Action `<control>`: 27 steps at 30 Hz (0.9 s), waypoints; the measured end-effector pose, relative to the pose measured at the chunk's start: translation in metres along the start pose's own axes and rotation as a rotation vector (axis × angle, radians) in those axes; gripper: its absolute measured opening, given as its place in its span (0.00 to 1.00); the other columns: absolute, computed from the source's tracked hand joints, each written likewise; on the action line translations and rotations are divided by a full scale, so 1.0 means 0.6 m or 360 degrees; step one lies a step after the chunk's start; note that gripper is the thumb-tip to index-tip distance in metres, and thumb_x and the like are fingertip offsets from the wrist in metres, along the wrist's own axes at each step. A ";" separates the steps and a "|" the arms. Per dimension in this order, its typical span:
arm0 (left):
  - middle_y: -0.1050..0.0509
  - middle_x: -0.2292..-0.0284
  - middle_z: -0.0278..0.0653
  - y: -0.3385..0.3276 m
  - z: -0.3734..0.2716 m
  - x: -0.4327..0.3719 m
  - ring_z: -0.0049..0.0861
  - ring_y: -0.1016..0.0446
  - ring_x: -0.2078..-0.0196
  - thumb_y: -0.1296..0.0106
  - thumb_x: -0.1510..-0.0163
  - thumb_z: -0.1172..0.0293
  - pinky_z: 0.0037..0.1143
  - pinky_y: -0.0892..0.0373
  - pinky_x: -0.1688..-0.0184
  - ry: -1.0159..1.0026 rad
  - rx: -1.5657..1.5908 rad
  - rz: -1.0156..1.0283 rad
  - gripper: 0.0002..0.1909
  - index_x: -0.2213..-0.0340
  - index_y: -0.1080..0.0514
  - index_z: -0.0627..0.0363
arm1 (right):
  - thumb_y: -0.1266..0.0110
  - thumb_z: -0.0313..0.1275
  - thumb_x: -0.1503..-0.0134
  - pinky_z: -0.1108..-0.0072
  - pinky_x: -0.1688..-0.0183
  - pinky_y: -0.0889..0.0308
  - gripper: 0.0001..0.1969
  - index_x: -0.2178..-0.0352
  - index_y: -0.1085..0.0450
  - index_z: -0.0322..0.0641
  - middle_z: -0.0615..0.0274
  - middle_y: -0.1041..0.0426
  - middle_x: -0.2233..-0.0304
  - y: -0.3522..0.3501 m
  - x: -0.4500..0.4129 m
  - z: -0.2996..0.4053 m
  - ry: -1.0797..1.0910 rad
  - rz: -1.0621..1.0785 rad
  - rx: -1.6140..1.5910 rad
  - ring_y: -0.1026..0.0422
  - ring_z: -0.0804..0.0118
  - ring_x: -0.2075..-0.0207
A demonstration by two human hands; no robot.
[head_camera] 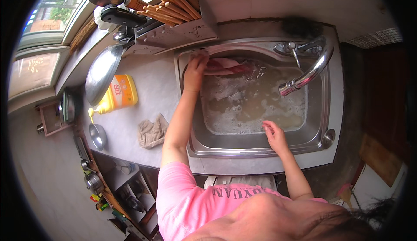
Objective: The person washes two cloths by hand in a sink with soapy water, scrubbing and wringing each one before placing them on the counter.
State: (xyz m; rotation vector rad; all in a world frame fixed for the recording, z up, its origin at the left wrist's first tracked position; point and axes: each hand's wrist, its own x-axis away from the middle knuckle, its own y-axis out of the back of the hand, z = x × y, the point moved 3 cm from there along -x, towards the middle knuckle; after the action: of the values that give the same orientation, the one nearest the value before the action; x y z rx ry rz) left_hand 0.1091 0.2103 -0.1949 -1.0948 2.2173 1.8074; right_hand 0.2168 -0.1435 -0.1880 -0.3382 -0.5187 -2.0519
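Observation:
My left hand point(196, 66), its fingers blurred, is at the far left corner of the stainless steel sink point(254, 142). It appears to grip one end of a red-and-white cloth point(223, 65), whose rest trails along the back wall into the water. Cloudy, foamy water point(251, 100) covers the sink's bottom. Over the near right part of the basin hovers my right hand point(276, 135), empty, with its fingers loosely bent and a little apart.
A chrome faucet point(309, 76) arches over the basin's right side. Left lie a yellow detergent bottle point(122, 92), a brown rag point(152, 131) and a small metal bowl point(97, 136). A holder point(176, 35) with chopsticks point(176, 9) and a large ladle point(104, 73) stands behind.

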 end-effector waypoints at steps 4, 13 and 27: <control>0.32 0.66 0.39 0.070 -0.007 0.055 0.37 0.31 0.64 0.51 0.60 0.80 0.28 0.33 0.63 0.0318 0.0020 0.0050 0.13 0.68 0.29 0.58 | 0.54 0.23 0.47 0.79 0.64 0.34 0.10 0.62 0.34 0.34 0.54 0.28 0.68 0.017 0.014 -0.003 -0.0002 -0.0001 0.0025 0.28 0.65 0.66; 0.30 0.69 0.40 0.140 -0.248 0.121 0.28 0.30 0.66 0.49 0.56 0.81 0.24 0.35 0.62 0.1208 0.1140 0.0334 0.09 0.69 0.30 0.63 | 0.46 0.30 0.52 0.76 0.59 0.35 0.19 0.58 0.36 0.37 0.55 0.32 0.58 -0.010 -0.024 0.076 0.0709 0.0055 0.0540 0.31 0.61 0.59; 0.38 0.57 0.48 0.014 -0.218 0.265 0.35 0.32 0.60 0.48 0.53 0.65 0.26 0.33 0.60 0.1403 0.0992 0.0798 0.23 0.56 0.36 0.61 | 0.45 0.26 0.58 0.67 0.57 0.37 0.29 0.52 0.44 0.45 0.51 0.31 0.62 -0.045 -0.147 -0.078 -0.0331 -0.0154 0.1103 0.32 0.55 0.58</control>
State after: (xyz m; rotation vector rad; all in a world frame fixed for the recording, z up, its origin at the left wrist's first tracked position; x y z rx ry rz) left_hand 0.0343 0.0209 -0.2246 -1.4111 3.4386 0.5387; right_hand 0.2365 -0.0886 -0.2733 -0.1065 -1.3420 -1.7987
